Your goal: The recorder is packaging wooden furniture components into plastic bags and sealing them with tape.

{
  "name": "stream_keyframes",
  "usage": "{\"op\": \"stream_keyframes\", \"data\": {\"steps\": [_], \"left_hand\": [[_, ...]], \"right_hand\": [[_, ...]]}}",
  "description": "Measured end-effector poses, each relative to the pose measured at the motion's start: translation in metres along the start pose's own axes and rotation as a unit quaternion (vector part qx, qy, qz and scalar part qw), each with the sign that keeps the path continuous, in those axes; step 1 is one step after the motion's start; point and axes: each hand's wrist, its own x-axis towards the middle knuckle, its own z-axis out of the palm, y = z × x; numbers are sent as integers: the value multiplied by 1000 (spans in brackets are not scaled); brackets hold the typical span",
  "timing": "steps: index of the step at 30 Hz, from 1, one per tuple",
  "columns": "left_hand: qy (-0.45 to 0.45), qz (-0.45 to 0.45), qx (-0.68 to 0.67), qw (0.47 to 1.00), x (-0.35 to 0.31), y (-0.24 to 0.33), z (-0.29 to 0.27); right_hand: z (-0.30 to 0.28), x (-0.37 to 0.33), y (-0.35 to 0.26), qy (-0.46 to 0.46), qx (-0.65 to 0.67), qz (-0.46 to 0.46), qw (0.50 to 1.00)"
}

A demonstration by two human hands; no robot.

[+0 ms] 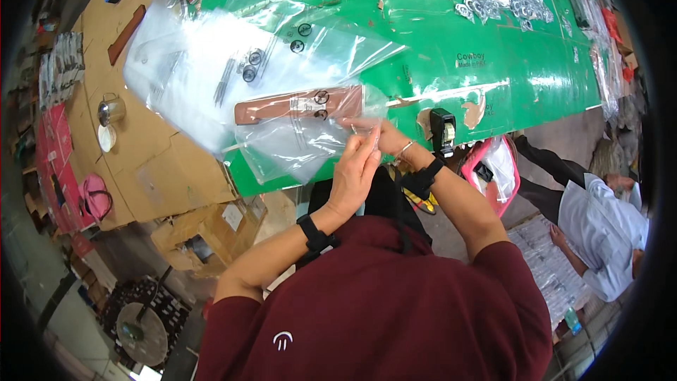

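- A small clear plastic bag [300,142] lies over the near edge of the green table [451,63]; inside it sits a long brown strip [282,107] with a white label and round black fittings near its right end
- Just beyond that bag, farther onto the green table, rests a stack of larger clear bags [211,63] holding dark round washers and thin metal pieces
- The left hand [355,171] is raised at the small bag's right edge, fingers [369,142] drawn together and pinching the bag's open mouth
- The right hand [384,135] meets it from the other side, fingertips closed on the same plastic edge; both hands touch each other there
- A tape dispenser [443,131] stands on the green table's near edge, just right of the hands
- Piles of silvery metal rings [486,0] lie at the table's far side
- Left of the green table, a steel cup [111,109] sits on flattened cardboard [148,162]
- Another person in a white shirt [599,229] crouches well right of the table
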Motion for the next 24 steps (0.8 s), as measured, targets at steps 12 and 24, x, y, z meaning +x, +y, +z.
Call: {"op": "stream_keyframes", "data": {"steps": [12, 24], "left_hand": [[-21, 116, 206, 971, -13, -16, -36], [-62, 148, 368, 916, -8, -65, -28]], "right_hand": [[0, -8, 0, 153, -56, 6, 987], [2, -4, -11, 171, -213, 124, 954]]}}
